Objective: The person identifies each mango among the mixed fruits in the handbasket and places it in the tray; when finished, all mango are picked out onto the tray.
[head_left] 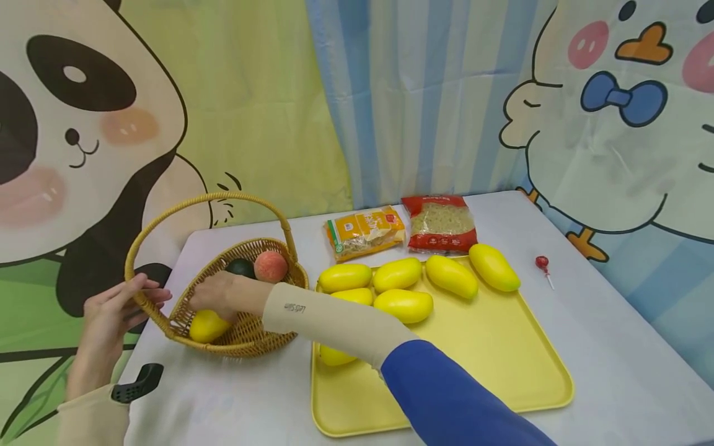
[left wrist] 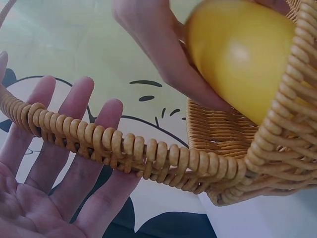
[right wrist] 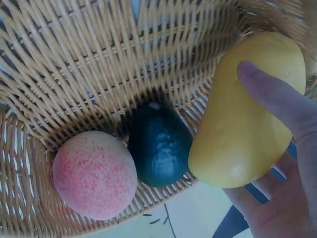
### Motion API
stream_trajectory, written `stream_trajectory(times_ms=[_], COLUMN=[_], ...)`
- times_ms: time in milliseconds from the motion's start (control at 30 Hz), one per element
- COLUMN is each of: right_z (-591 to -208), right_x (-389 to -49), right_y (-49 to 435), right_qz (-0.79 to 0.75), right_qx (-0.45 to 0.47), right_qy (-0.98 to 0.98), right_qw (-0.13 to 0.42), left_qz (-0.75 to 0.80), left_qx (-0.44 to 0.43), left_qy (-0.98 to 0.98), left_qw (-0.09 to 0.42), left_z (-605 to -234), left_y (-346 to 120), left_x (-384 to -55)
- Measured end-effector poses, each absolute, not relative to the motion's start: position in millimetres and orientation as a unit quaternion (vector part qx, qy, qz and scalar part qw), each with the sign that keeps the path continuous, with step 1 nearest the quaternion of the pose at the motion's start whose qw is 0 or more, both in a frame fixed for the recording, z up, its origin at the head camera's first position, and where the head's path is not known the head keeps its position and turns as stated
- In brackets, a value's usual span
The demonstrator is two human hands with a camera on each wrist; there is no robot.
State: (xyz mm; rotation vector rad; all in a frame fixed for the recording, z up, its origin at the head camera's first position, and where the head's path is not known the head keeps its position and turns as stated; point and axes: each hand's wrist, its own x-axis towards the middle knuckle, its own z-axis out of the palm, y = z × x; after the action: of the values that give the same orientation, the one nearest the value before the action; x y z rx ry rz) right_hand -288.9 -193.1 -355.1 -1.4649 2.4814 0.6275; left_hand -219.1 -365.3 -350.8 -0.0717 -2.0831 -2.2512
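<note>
My right hand [head_left: 214, 294] reaches into the wicker basket [head_left: 253, 337] and grips a yellow mango [head_left: 207, 326]. In the right wrist view the thumb lies across this mango [right wrist: 247, 114], with the fingers on its other side. Beside it in the basket are a dark green avocado [right wrist: 159, 146] and a pink peach [right wrist: 95, 175]; both lie against the wicker wall. My left hand [head_left: 119, 303] is at the left base of the basket's arched handle [head_left: 209, 198]. In the left wrist view its fingers extend, fairly straight, behind the handle [left wrist: 129, 153].
A yellow tray [head_left: 485, 365] holding several mangoes [head_left: 403, 305] stands right of the basket, partly under my right arm. Behind it lie an orange packet [head_left: 365, 232] and a red packet [head_left: 440, 224]. A red lollipop [head_left: 542, 263] lies at the right.
</note>
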Motion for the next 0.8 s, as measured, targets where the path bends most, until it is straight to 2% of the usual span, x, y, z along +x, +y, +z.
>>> stream_trajectory(times_ms=[367,800], right_z=[-331.3,-307.0], right_x=[-288.1,-292.5], right_y=[-146.3,-44.9], right_qz=[0.154,-0.036], right_qx=[-0.512,-0.504], right_qy=[0.845,0.862], right_qw=[0.007,0.024], left_qz=[-0.727,-0.733], left_qx=[-0.018,-0.025], left_qy=[-0.685,-0.679], left_qw=[0.040,0.037], left_z=[-350.3,-349.3], left_y=[-365.6,-361.1], left_x=[-214.6,-215.7])
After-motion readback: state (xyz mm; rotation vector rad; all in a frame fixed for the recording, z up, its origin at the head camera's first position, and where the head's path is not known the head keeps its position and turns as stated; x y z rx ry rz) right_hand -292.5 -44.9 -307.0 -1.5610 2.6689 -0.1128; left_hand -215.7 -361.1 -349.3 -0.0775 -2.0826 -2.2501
